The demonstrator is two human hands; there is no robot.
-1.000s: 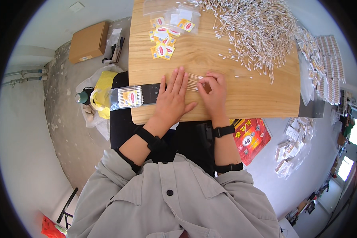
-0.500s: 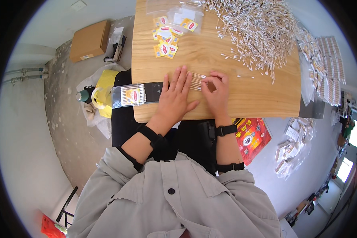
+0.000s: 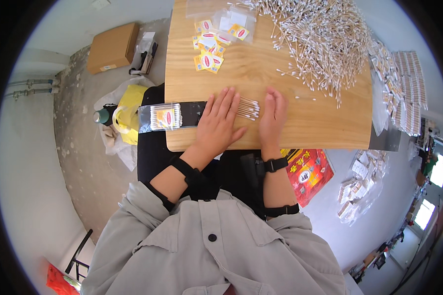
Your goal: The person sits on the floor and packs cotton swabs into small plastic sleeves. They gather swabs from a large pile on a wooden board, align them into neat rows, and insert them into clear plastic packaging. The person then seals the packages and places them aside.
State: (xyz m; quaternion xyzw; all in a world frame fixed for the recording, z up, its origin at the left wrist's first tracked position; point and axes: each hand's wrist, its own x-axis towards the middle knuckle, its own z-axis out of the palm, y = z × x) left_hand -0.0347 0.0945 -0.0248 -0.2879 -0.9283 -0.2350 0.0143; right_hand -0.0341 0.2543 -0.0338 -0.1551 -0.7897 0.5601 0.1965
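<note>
My left hand (image 3: 218,118) lies flat on the wooden table (image 3: 325,128), fingers stretched out, over a row of cotton swabs (image 3: 248,108). The swabs' white tips fan out past my fingers; their other ends are hidden under the hand. Just right of those tips, my right hand (image 3: 272,117) stands on its edge with fingers extended, and nothing shows in it. Left of my left hand is a black strip (image 3: 194,114). A clear bag (image 3: 165,117) of swabs with a yellow-and-white card lies at the strip's far end, partly past the table edge.
A large heap of loose swabs (image 3: 325,42) covers the table's far right. Small printed cards (image 3: 209,49) lie far left, some in a clear bag. Packed swab bundles (image 3: 407,86) sit beyond the right edge. A red package (image 3: 307,174) is below the table, a yellow bag (image 3: 127,115) left.
My right hand has come off the swab tips, moved slightly right and straightened its fingers. The tips now fan out more unevenly. My left hand stays flat on the swabs.
</note>
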